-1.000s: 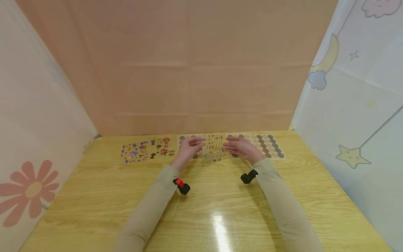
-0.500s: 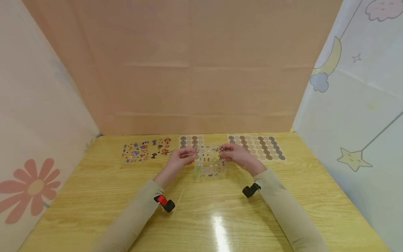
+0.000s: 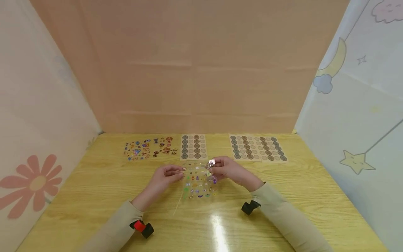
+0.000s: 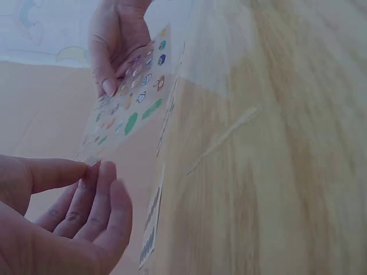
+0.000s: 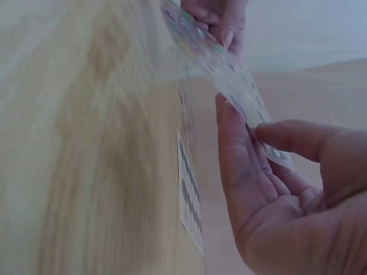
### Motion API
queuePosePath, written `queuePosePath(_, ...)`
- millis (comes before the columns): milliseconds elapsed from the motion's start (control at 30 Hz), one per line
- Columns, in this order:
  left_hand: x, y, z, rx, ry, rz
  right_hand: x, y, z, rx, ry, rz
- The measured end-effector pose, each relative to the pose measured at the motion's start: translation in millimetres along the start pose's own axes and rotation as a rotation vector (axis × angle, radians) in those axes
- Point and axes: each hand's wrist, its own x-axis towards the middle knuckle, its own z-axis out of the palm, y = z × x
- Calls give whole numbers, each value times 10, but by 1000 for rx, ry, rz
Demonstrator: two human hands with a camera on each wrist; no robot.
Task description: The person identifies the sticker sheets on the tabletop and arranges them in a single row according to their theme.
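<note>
A clear sticker sheet (image 3: 196,183) printed with small colourful pictures is held up off the table between my two hands. My left hand (image 3: 164,178) pinches its left edge between thumb and fingers. On the opposite edge, my right hand (image 3: 231,170) grips with the thumb on top and fingers behind. The wrist views show the sheet (image 4: 135,94) tilted above the wood, with the thumb of my right hand (image 4: 117,43) lying on its face. In the right wrist view the sheet (image 5: 229,80) reaches away towards my left hand (image 5: 221,23).
At the back of the wooden table (image 3: 94,196) lie a clear sheet of cartoon stickers (image 3: 136,151), a narrow sheet of round stickers (image 3: 193,147) and, to the right, more round stickers (image 3: 258,148). A pinkish backdrop (image 3: 195,70) rises behind, with patterned side panels.
The clear sticker sheet has been lifted from the back row and drawn towards me. Both hands moved back with it, uncovering the sheet of round stickers behind.
</note>
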Motion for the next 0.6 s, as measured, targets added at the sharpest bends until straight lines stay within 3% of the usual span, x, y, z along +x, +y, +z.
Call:
queuePosePath(100,-113,19,-96,-65,-2,-31,3,23,142,38,-2,19)
queuePosePath(200,-206,34,-227,-93,4,-64,18,76,313,148,-13,51)
queuePosePath(400,-377,0,-503,-56,58,-110,2,112,657,369,-63,132)
queuePosePath(600,-552,-107,-736,5,125,-152,6,76,885,430,-101,173)
